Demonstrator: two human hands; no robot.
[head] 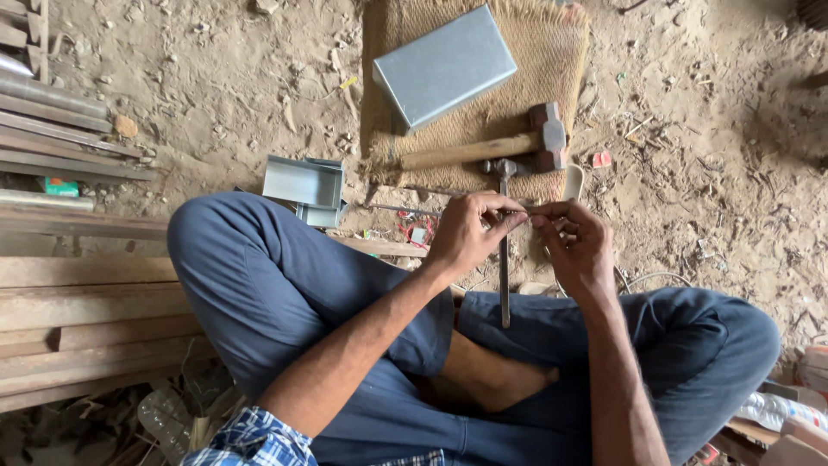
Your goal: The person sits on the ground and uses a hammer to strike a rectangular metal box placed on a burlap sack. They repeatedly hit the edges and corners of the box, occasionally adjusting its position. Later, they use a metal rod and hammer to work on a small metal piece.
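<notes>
I sit cross-legged on a dirt floor. My left hand (470,233) and my right hand (576,243) meet in front of my knees, fingertips pinched together on a small thin metal piece (528,210) that is too small to make out. Just under the hands, a slim metal-handled hammer (504,293) lies pointing away from me, its head toward the mat. I cannot tell whether either hand touches it.
A woven fibre mat (552,52) ahead carries a closed grey sheet-metal box (444,65) and a wooden-handled sledge hammer (483,148). A small open metal tray (302,183) lies by my left knee. Wooden planks (86,302) and metal bars (52,129) are stacked at left.
</notes>
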